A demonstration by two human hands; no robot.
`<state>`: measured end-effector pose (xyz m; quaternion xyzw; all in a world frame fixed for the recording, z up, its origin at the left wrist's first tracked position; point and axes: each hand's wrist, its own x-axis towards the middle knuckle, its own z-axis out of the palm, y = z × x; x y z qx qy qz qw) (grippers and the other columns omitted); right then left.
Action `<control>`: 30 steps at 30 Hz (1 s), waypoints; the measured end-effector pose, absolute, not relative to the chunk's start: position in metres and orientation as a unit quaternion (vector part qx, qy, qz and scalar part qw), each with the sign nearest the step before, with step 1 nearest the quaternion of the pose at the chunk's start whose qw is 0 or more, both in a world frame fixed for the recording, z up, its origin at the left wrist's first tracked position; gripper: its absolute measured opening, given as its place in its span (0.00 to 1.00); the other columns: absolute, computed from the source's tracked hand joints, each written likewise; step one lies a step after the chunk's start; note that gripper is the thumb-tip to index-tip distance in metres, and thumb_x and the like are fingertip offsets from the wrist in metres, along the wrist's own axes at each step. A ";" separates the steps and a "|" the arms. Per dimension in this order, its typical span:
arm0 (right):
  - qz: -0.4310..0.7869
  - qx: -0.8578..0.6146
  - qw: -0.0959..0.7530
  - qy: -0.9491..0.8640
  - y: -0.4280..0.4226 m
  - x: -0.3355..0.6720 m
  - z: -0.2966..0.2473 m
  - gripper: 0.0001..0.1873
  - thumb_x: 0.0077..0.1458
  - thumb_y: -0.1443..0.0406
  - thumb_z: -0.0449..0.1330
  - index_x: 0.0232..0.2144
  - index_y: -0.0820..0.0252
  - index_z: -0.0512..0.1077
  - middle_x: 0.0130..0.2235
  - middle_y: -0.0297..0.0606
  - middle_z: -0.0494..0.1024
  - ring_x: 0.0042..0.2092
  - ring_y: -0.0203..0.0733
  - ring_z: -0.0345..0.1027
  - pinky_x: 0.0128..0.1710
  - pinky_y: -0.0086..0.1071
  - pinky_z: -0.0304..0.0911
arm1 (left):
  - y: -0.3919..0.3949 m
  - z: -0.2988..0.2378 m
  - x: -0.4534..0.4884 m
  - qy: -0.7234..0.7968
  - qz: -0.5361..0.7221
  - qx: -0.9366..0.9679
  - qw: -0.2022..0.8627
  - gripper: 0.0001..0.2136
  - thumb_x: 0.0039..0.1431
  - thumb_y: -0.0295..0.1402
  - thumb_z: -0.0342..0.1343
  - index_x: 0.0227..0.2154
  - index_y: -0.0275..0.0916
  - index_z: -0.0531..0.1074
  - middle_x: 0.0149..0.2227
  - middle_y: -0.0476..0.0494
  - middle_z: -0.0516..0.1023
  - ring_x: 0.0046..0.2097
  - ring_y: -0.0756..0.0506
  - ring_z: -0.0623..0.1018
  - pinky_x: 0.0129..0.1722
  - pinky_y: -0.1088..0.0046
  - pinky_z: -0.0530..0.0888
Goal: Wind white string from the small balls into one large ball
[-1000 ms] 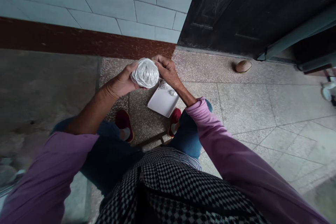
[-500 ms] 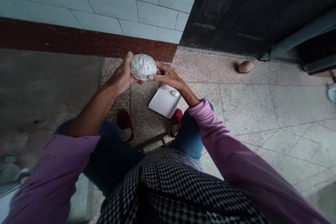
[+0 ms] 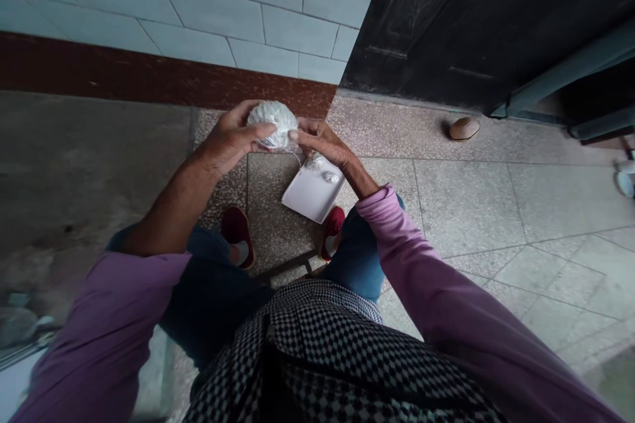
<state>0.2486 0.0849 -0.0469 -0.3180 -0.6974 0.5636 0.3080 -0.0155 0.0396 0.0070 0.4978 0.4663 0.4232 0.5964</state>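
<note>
A white ball of wound thread [image 3: 274, 119] is held out in front of me above the floor. My left hand [image 3: 229, 140] wraps over it from the left, thumb across its front. My right hand [image 3: 323, 143] pinches at the ball's right side with closed fingertips, and a thin strand hangs down from there. Directly below lies a white square board [image 3: 308, 195] on the floor with two small white thread lumps [image 3: 322, 169] on its far edge.
My red shoes [image 3: 236, 231] rest on the speckled tile floor beside the board. A tiled wall with a red base band runs along the back. A dark door stands at the right, with a small brown oval object [image 3: 464, 128] near its foot.
The left hand has rolled over the top of the ball, turning it, and the thumb now crosses its front. The right fingertips stay at the ball's right side.
</note>
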 end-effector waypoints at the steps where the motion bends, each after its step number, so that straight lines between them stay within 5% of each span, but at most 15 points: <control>1: 0.560 -0.334 0.314 -0.690 0.082 0.245 -0.047 0.43 0.76 0.24 0.73 0.52 0.56 0.85 0.35 0.32 0.76 0.39 0.45 0.72 0.43 0.36 0.74 | 0.041 0.007 -0.016 0.467 0.442 0.483 0.595 0.40 0.51 0.55 0.87 0.62 0.45 0.79 0.66 0.34 0.90 0.63 0.31 0.86 0.48 0.61 0.88; 4: 0.530 -0.374 0.299 -0.700 0.067 0.230 -0.038 0.35 0.83 0.32 0.71 0.47 0.56 0.84 0.36 0.33 0.77 0.44 0.47 0.75 0.50 0.38 0.76 | 0.047 0.004 -0.021 0.483 0.482 0.453 0.574 0.37 0.57 0.60 0.84 0.61 0.47 0.80 0.70 0.39 0.90 0.70 0.30 0.85 0.60 0.52 0.90; 8: 0.495 -0.363 0.238 -0.753 0.047 0.221 -0.015 0.26 0.86 0.41 0.70 0.42 0.53 0.83 0.45 0.42 0.88 0.51 0.54 0.80 0.64 0.45 0.76 | 0.054 -0.008 -0.024 0.546 0.476 0.443 0.528 0.47 0.47 0.61 0.89 0.63 0.43 0.80 0.66 0.38 0.92 0.65 0.29 0.86 0.60 0.48 0.90; 14: 0.465 -0.387 0.268 -0.750 0.054 0.245 0.008 0.25 0.84 0.44 0.73 0.36 0.49 0.80 0.38 0.38 0.83 0.46 0.53 0.75 0.56 0.45 0.74 | 0.050 -0.018 -0.018 0.590 0.381 0.584 0.408 0.40 0.49 0.54 0.88 0.60 0.40 0.83 0.58 0.38 0.91 0.66 0.27 0.83 0.68 0.50 0.86; 18: 0.446 -0.413 0.320 -0.727 0.072 0.259 0.009 0.31 0.83 0.42 0.77 0.31 0.48 0.75 0.32 0.37 0.74 0.43 0.50 0.69 0.49 0.43 0.69 | 0.038 -0.011 -0.012 0.522 0.308 0.585 0.539 0.32 0.51 0.58 0.84 0.52 0.44 0.87 0.47 0.40 0.91 0.58 0.27 0.89 0.55 0.55 0.89; 24: 0.496 -0.420 0.349 -0.676 0.080 0.243 -0.006 0.39 0.82 0.32 0.73 0.30 0.46 0.67 0.30 0.33 0.65 0.42 0.49 0.66 0.44 0.42 0.69 | 0.028 0.000 -0.012 0.439 0.333 0.490 0.675 0.30 0.49 0.56 0.87 0.47 0.40 0.88 0.49 0.34 0.95 0.53 0.31 0.91 0.48 0.61 0.88; 30: 0.487 -0.425 0.362 -0.672 0.078 0.223 -0.028 0.39 0.88 0.31 0.66 0.34 0.49 0.66 0.37 0.35 0.71 0.45 0.49 0.72 0.49 0.40 0.76 | 0.032 0.011 -0.005 0.413 0.424 0.444 0.673 0.35 0.43 0.58 0.87 0.49 0.44 0.87 0.60 0.30 0.95 0.68 0.22 0.87 0.54 0.50 0.91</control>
